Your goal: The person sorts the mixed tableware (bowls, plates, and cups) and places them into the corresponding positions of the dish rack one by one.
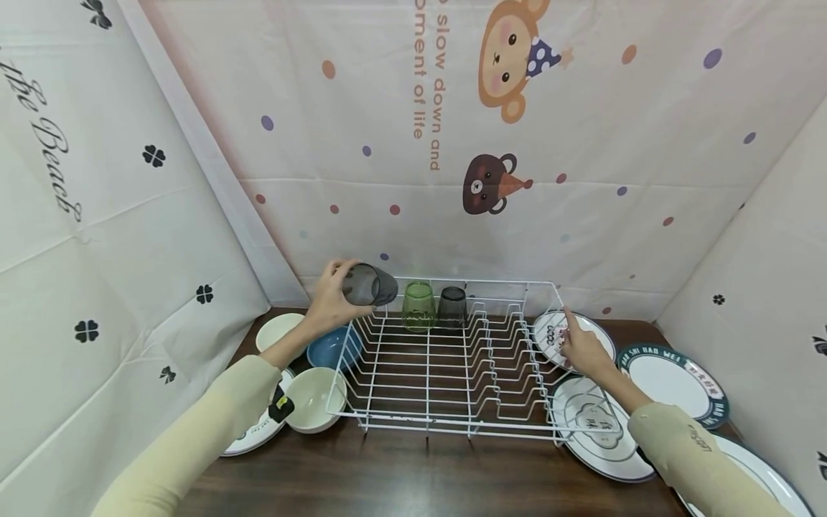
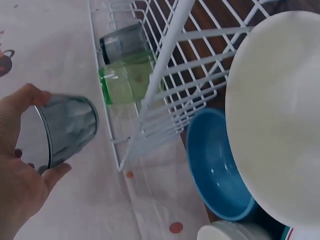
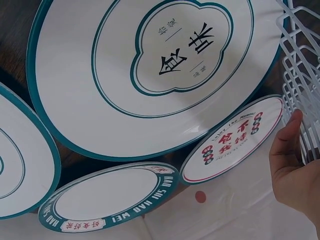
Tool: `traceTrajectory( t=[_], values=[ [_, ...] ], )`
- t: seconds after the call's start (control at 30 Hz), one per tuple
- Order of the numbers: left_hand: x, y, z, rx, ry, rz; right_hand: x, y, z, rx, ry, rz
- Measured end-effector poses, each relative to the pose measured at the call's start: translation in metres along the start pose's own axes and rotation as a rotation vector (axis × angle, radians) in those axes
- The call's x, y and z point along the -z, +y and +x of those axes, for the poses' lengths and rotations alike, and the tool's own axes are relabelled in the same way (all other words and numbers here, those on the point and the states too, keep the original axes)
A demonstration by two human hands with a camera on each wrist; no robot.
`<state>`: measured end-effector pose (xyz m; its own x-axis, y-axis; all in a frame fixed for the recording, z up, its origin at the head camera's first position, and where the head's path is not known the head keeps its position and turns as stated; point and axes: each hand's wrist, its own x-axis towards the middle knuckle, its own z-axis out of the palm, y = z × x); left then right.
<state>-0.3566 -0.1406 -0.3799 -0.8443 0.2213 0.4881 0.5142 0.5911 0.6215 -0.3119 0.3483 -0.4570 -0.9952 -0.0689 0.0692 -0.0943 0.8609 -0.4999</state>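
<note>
My left hand (image 1: 332, 298) grips a grey tinted glass (image 1: 363, 285) by its sides, tilted above the back left corner of a white wire dish rack (image 1: 426, 359). In the left wrist view the thumb and fingers curl round the rim end of the glass (image 2: 70, 127). A green glass (image 1: 419, 307) and a dark grey glass (image 1: 452, 309) stand side by side along the back of the rack. At the rack's right side, my right hand (image 1: 584, 350) holds the wire frame near the back corner; some of its fingers are hidden in the right wrist view.
Left of the rack stand a blue bowl (image 1: 332, 350), a cream bowl (image 1: 316, 402) and another pale bowl (image 1: 279, 334). Several plates, among them a green-rimmed plate (image 1: 675, 384), lie on the right. Cloth-covered walls (image 1: 413, 215) rise behind and at both sides of the brown table (image 1: 388, 477).
</note>
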Motion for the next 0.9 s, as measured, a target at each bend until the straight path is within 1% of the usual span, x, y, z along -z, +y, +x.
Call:
traceTrajectory(
  t=[0.13, 0.23, 0.37, 0.47, 0.57, 0.7, 0.83, 0.9],
  values=[
    [-0.004, 0.006, -0.003, -0.016, -0.043, -0.003, 0.001, 0.001, -0.001, -0.015, 0.021, 0.015],
    [-0.007, 0.008, -0.005, -0.034, -0.057, 0.015, 0.0, 0.002, -0.001, -0.014, 0.048, 0.018],
    [-0.011, 0.008, -0.007, -0.052, -0.068, 0.025, -0.001, 0.002, -0.002, 0.009, 0.079, -0.011],
    [-0.014, 0.01, -0.009, -0.046, -0.099, 0.015, -0.001, 0.001, -0.002, 0.017, 0.102, -0.044],
    [-0.016, 0.014, -0.012, -0.041, -0.143, 0.001, -0.001, 0.001, -0.001, 0.024, 0.138, -0.083],
    [-0.019, 0.018, -0.016, -0.057, -0.195, -0.012, -0.003, 0.0, -0.003, 0.029, 0.176, -0.156],
    [-0.022, 0.023, -0.02, -0.074, -0.238, -0.028, -0.004, -0.004, -0.003, 0.069, 0.179, -0.255],
    [-0.023, 0.026, -0.021, -0.079, -0.249, -0.043, -0.003, -0.01, -0.003, 0.104, 0.203, -0.327]
  ],
)
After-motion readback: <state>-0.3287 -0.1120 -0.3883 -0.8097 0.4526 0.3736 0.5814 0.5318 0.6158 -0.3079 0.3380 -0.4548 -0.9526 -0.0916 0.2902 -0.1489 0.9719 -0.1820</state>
